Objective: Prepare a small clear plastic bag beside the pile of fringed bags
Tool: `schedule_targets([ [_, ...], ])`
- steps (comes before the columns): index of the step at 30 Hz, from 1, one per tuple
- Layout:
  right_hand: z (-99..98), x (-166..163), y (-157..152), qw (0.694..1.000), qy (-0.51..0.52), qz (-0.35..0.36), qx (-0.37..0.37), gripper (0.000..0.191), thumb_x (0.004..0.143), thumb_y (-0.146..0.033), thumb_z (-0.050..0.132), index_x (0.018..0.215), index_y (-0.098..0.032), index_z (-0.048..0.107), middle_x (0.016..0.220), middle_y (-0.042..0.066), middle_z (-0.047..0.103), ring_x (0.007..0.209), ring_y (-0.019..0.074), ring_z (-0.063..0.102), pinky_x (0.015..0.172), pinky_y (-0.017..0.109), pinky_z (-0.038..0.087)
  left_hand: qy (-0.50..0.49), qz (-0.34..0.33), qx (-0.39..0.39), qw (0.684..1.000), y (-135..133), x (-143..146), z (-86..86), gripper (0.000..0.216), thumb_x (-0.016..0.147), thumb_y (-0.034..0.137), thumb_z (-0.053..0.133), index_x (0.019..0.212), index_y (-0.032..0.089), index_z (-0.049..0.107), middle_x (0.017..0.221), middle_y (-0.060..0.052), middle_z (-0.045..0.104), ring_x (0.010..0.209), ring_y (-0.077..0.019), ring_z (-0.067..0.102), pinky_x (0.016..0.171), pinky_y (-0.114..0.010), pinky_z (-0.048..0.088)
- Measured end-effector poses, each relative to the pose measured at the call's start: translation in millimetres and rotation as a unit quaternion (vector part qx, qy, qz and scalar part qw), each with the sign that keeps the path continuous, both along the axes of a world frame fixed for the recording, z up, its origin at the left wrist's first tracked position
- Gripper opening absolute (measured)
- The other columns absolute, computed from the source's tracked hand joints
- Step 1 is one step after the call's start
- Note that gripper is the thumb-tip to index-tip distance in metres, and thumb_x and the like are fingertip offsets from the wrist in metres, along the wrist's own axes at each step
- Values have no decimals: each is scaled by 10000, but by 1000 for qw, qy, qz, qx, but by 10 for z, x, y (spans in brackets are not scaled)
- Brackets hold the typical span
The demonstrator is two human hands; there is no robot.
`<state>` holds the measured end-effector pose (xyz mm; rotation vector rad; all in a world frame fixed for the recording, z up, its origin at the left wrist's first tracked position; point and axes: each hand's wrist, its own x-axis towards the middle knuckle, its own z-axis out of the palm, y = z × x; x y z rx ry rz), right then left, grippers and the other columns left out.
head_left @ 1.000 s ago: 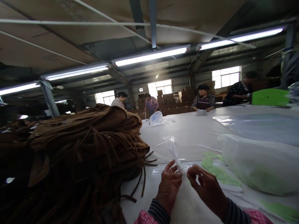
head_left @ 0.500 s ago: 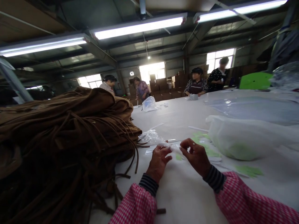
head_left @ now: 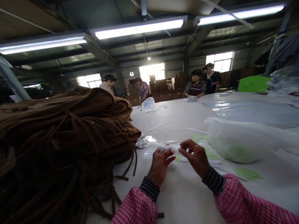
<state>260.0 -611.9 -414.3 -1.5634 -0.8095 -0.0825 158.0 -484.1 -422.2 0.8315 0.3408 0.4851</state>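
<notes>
1. Small clear plastic bag (head_left: 151, 143), crinkled, lies on the white table (head_left: 187, 193) just in front of both hands; its near end runs into the fingertips, its far end trails left toward the brown pile.
2. Left hand (head_left: 160, 165): back up, fingers loosely curled, tips pinched narrow on the near end of the bag. Grip looks closed on the plastic, though the film is thin and hard to make out.
3. Right hand (head_left: 196, 155): thumb and forefinger pinched together at the bag's right end, other fingers bent. The gap between the two hands is small, and the plastic spans it.
4. Both wrists in striped cuffs under pink checked sleeves (head_left: 245, 202).
5. Green paper pieces (head_left: 247, 173) lie flat on the table just right of the right hand; more by the fingertips.
6. Big white translucent bag (head_left: 243, 140) with green contents, right of the hands, resting on the table.
7. Pile of brown fringed fabric (head_left: 63, 133) fills the left, strands hanging onto the table near the left hand.
8. Far end of the table: another clear bag (head_left: 148, 105), four other people (head_left: 196, 87) standing, well apart from these hands.
9. Green box (head_left: 253, 84) at far right.
</notes>
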Motion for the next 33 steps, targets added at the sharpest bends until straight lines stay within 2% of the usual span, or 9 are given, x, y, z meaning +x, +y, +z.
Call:
schedule_targets([
  [4, -58, 16, 15, 1000, -10, 7, -6, 193, 804, -385, 714, 866, -215, 646, 762, 14, 677, 657, 177, 588, 592, 286, 455, 8, 12, 0, 1000, -12, -16, -18, 392, 676, 277, 893, 941, 149, 635, 940, -74, 690, 857, -195, 665, 744, -301, 565],
  [10, -49, 23, 48, 1000, 9, 20, -6, 244, 758, -438, 725, 862, -222, 677, 750, 21, 705, 675, 205, 647, 567, 287, 487, -3, 46, -12, 999, 44, -2, -65, 392, 647, 214, 861, 946, 160, 614, 914, -65, 683, 840, -207, 665, 725, -313, 560],
  [17, -82, 26, 50, 1000, -7, 16, -3, 229, 764, -440, 717, 842, -230, 671, 716, 8, 675, 610, 189, 593, 525, 285, 450, 5, 84, 3, 996, 42, -2, -65, 354, 672, 201, 831, 928, 170, 589, 892, -49, 658, 850, -213, 656, 749, -338, 566],
  [22, -138, 24, 48, 1000, -16, 10, -7, 227, 781, -453, 725, 838, -240, 673, 726, 1, 675, 618, 185, 580, 556, 292, 453, 2, 66, 5, 998, -1, 25, -63, 342, 717, 242, 836, 956, 173, 601, 888, -50, 655, 859, -204, 652, 754, -329, 571],
  [28, -169, 9, 61, 1000, 5, 8, -14, 249, 772, -470, 734, 836, -234, 686, 743, 9, 699, 665, 196, 618, 588, 295, 461, 11, 50, 10, 999, -76, 21, -52, 317, 687, 261, 868, 854, 154, 621, 871, -71, 669, 844, -207, 654, 765, -332, 574],
  [33, -89, 7, 35, 999, 34, 36, -19, 238, 773, -428, 735, 890, -224, 701, 797, 18, 720, 668, 185, 621, 597, 289, 465, 8, 78, 40, 996, -28, 38, -33, 275, 644, 242, 855, 743, 131, 623, 745, -55, 658, 726, -184, 631, 691, -308, 561],
])
